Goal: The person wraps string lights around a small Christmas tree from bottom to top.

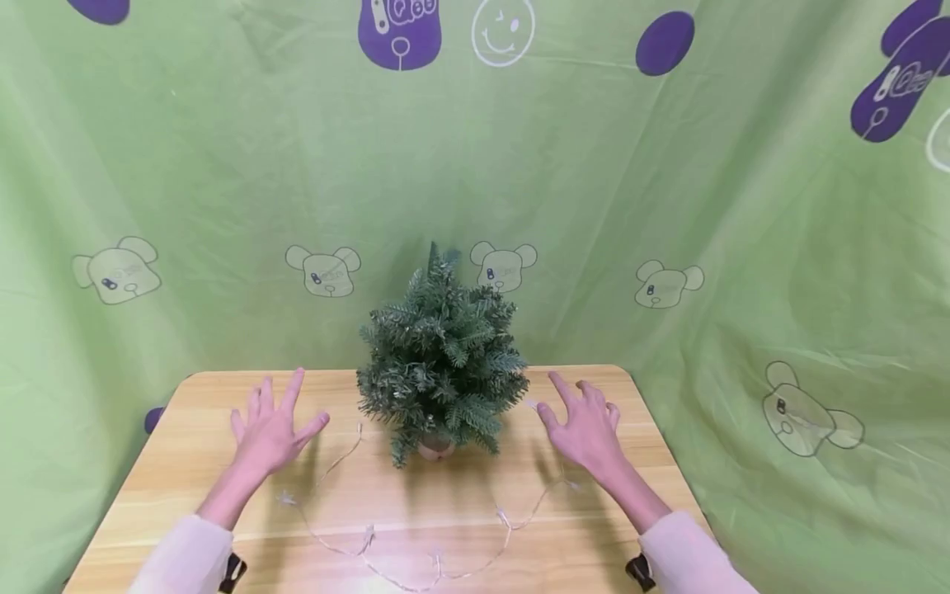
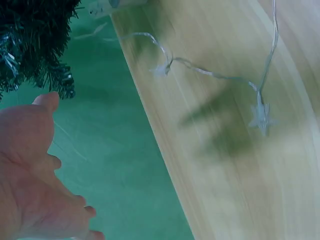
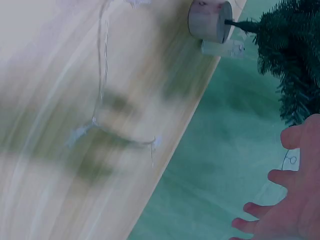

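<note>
A small green artificial Christmas tree (image 1: 443, 355) stands upright near the table's back edge. Its round pale base (image 3: 209, 21) shows in the right wrist view, beside a clear box (image 3: 222, 48). In front of the tree, a string of star-shaped lights (image 1: 370, 535) lies in a loose curve on the tabletop. My left hand (image 1: 270, 433) hovers left of the tree, fingers spread, holding nothing. To the tree's right, my right hand (image 1: 586, 429) is also raised above the table with its fingers apart and nothing in them. Both hands are apart from the tree in the head view.
The wooden table (image 1: 185, 462) has rounded back corners. Behind it and along the sides hangs a green curtain (image 1: 579, 165) printed with bear heads and purple shapes. A dark clip-like thing (image 1: 233, 571) shows by the left sleeve, another (image 1: 640, 571) by the right one.
</note>
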